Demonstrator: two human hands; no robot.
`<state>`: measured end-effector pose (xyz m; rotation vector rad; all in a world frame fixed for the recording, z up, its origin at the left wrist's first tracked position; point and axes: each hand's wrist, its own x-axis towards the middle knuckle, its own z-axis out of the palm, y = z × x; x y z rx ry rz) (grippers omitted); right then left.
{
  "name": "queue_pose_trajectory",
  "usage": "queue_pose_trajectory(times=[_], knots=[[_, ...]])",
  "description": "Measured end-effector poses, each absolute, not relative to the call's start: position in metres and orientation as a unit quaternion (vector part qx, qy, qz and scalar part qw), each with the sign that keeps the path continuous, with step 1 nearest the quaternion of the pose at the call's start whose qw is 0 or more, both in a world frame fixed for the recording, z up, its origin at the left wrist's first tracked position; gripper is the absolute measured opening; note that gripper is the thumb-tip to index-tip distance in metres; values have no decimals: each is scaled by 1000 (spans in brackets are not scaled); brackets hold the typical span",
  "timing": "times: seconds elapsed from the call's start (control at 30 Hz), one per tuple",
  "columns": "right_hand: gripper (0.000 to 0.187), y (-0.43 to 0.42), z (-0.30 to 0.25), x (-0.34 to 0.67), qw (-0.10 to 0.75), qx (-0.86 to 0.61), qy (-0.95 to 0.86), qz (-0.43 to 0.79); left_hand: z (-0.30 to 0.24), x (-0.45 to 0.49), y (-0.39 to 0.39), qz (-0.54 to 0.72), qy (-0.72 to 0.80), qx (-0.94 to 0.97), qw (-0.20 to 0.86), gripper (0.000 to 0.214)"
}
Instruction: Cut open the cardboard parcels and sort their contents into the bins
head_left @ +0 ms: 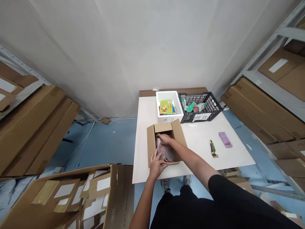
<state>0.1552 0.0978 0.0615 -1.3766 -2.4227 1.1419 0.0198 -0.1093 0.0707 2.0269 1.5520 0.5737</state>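
An opened cardboard box (151, 140) stands on the white table with its flaps up. Inside lies a bundle in clear plastic wrap (166, 152), with red and yellow bits showing near its front end. My right hand (164, 139) reaches into the far part of the box, fingers curled at the wrap's far edge. At the box's front left corner is my left hand (157, 163), its fingers spread over the rim and touching the near end of the wrap. What lies under the bundle is hidden.
Behind the box stand a white bin (170, 119) with booklets and a black crate (215, 109) with small cartons. A yellow-black utility knife (212, 148) lies on the table (197, 140) to the right. A large carton (120, 194) of flattened boxes sits at lower left; loaded shelves flank both sides.
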Motion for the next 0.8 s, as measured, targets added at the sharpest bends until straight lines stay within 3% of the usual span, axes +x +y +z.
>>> queue_pose_trajectory(times=[0.13,0.43,0.6,0.8], knots=[[36,95,104,173,23,-390,-861,326,62,25,-119,265,624,712,183,8],[17,87,242,263,263,-356,-847,295,69,4,-118,275,667,682,118,7],[41,85,274,347,371,-408,-760,343,74,-37,-117,249,684,679,91,11],[53,79,232,421,415,-513,-630,409,72,-96,-126,254,696,670,53,13]])
